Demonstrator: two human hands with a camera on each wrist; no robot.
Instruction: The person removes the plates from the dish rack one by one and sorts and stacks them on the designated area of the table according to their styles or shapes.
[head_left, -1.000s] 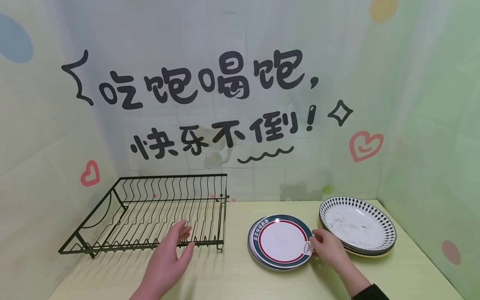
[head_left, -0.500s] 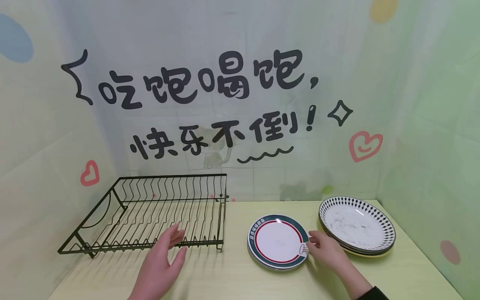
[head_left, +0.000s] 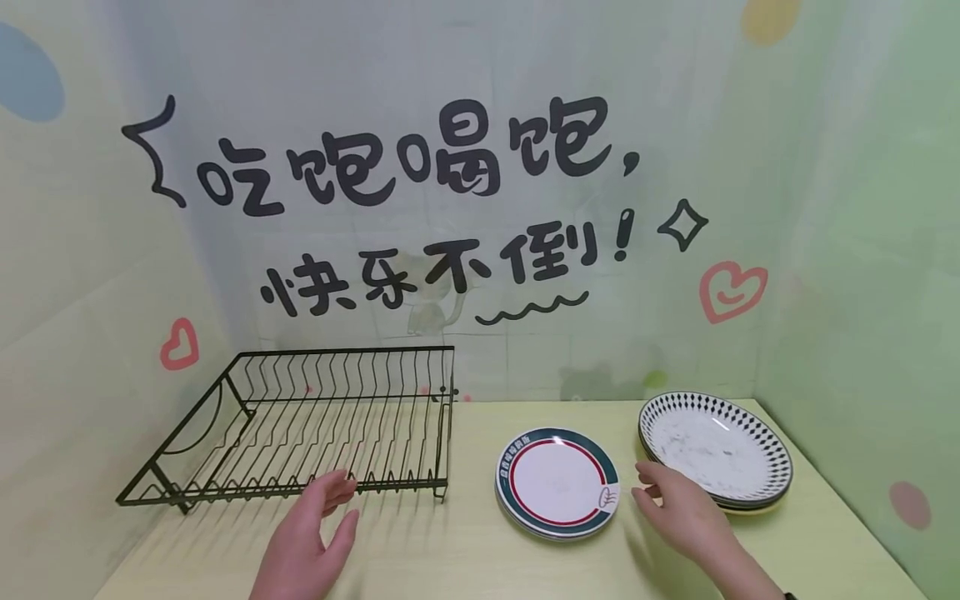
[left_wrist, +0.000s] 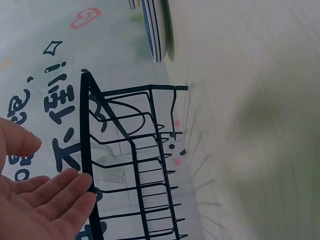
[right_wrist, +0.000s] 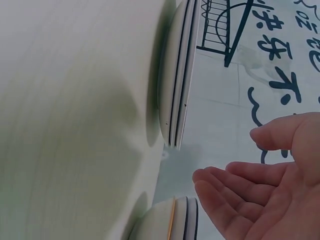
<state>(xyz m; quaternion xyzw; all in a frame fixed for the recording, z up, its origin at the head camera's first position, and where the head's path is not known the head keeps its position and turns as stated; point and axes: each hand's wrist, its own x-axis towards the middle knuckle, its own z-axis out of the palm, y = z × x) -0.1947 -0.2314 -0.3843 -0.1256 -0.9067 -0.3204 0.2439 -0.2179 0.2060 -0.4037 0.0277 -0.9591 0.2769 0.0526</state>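
Note:
A neat stack of round plates (head_left: 558, 483), the top one white with a green rim and a red ring, lies on the table in the head view. My right hand (head_left: 682, 512) hovers just right of it, fingers relaxed and holding nothing. In the right wrist view, thumb and fingers of that hand (right_wrist: 250, 185) are spread apart beside the plate edges. My left hand (head_left: 303, 533) is held in front of the black wire dish rack (head_left: 337, 483), its fingers loosely bent and nothing in them. The left wrist view has its fingertips overlapping the rack's bar (left_wrist: 86, 125).
Larger plates (head_left: 712, 446) with a black diamond pattern on the rim are stacked at the right, partly behind my right hand. A pale yellow table (head_left: 465, 558) carries everything. Behind it stands a printed backdrop (head_left: 525, 358), with further sheeting on both sides.
The top plate, earlier sticking out to the right, has slid left into line with the stack. My right hand has let go and drawn away rightward. My left hand has shifted slightly left and down.

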